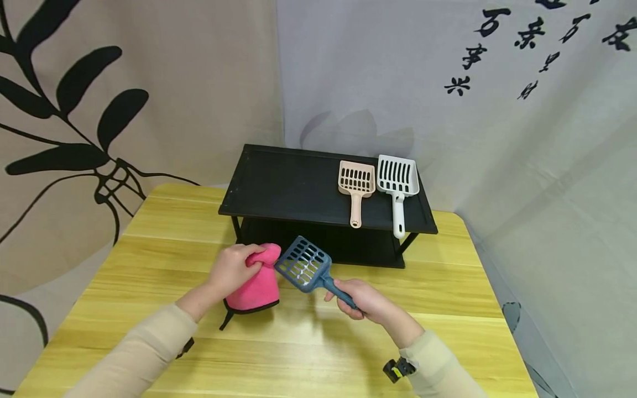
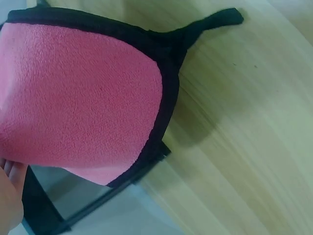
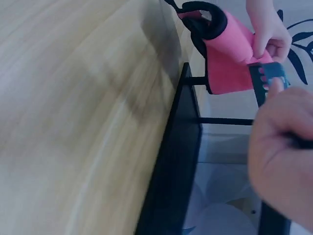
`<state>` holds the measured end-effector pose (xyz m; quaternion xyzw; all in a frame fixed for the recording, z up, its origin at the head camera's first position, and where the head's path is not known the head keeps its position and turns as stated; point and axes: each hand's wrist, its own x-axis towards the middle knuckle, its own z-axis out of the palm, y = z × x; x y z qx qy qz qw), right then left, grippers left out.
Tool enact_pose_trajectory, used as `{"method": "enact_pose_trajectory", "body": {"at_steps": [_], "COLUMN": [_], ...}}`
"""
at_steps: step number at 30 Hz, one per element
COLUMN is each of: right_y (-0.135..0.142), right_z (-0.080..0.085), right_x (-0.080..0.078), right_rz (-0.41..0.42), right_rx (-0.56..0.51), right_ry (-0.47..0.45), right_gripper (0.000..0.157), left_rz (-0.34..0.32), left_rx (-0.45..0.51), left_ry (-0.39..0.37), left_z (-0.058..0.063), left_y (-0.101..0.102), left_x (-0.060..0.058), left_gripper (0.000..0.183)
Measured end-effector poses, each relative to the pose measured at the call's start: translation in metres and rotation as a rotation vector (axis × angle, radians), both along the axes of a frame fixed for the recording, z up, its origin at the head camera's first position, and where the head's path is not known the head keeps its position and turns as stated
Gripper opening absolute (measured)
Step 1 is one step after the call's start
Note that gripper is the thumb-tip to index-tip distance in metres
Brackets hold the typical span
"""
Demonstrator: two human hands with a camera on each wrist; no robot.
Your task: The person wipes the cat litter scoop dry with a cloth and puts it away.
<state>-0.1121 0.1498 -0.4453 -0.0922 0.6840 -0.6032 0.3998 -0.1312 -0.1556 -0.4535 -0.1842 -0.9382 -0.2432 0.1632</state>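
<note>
A pink cloth (image 1: 256,290) with black edging and a black loop hangs from my left hand (image 1: 231,271), which pinches it near the top. In the left wrist view the cloth's (image 2: 88,93) fuzzy surface fills much of the picture, its black loop sticking out over the wood. My right hand (image 1: 363,301) grips the handle of a blue slotted litter scoop (image 1: 304,264), its head tilted up toward the left. The scoop's left corner is close beside the cloth. From the right wrist, the cloth looks rolled, with an opening at its black-edged end.
A black two-tier rack (image 1: 288,182) stands at the back of the wooden table (image 1: 164,265). On its top lie a beige litter scoop (image 1: 355,204) and a white one (image 1: 398,204), handles reaching over the front edge. Printed cloth curtains (image 1: 358,66) hang behind.
</note>
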Motion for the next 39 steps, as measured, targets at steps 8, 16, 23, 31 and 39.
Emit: {"method": "enact_pose_trajectory", "body": {"at_steps": [8, 16, 23, 31, 39], "right_y": [-0.005, -0.005, -0.009, -0.018, -0.032], "right_z": [0.004, 0.006, 0.02, 0.044, 0.06], "right_x": [0.001, -0.004, -0.012, -0.024, -0.034], "right_rz": [-0.006, 0.048, 0.042, -0.099, -0.304], "right_rx": [0.117, 0.0, -0.032, -0.079, -0.088], "right_ry": [0.079, 0.105, 0.16, 0.173, 0.143], "right_gripper": [0.034, 0.018, 0.025, 0.012, 0.017], "left_rz": [0.075, 0.109, 0.122, 0.14, 0.133], "left_rx": [0.102, 0.123, 0.096, 0.078, 0.081], "left_ry": [-0.041, -0.09, -0.081, -0.11, -0.067], "left_z": [-0.001, -0.004, -0.007, -0.007, -0.007], "left_y": [-0.021, -0.03, -0.036, -0.038, -0.038], "left_x": [-0.005, -0.006, -0.007, -0.006, -0.005], "left_gripper": [0.025, 0.035, 0.034, 0.034, 0.033]}}
